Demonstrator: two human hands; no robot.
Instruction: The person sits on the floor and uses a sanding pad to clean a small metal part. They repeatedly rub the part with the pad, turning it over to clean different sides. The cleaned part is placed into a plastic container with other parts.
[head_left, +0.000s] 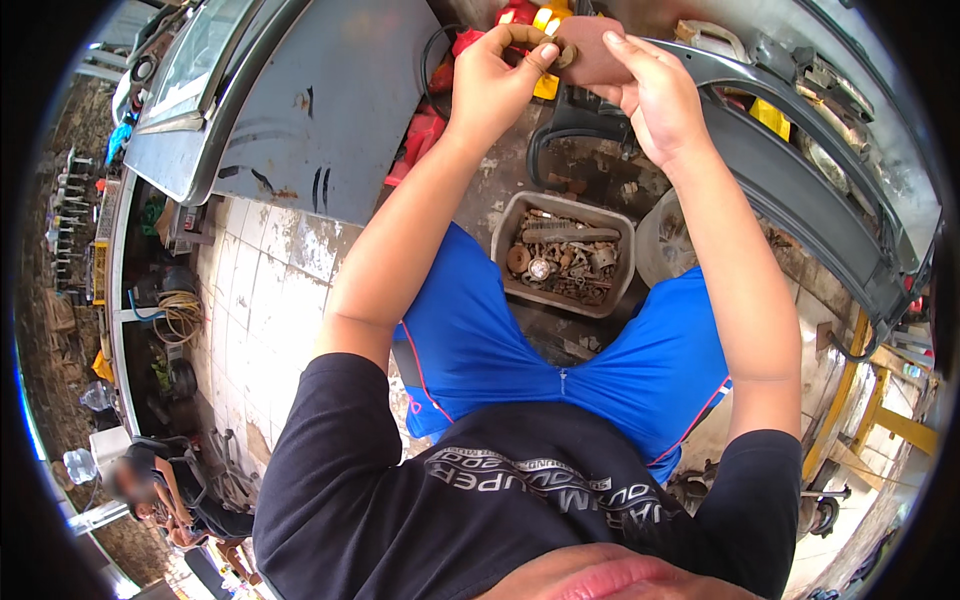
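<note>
Both my arms reach forward to the top of the view. My left hand [497, 78] is closed, with thumb and forefinger pinching a small rusty round metal part [567, 54]. Right beside it, my right hand [657, 92] grips a reddish-brown sheet of sandpaper [588, 42], thumb on its face and fingers behind. The metal part sits against the sandpaper's left edge; whether they press together I cannot tell. Below my hands, between my knees, a grey plastic tub [513, 285] holds many rusty bolts, nuts and other metal parts.
A grey car door [330, 110] stands at the left, and a dark curved body panel [840, 215] at the right. Next to the tub is a pale round bucket [660, 240]. Red and yellow objects lie beyond my hands. Another person [180, 490] sits at the lower left.
</note>
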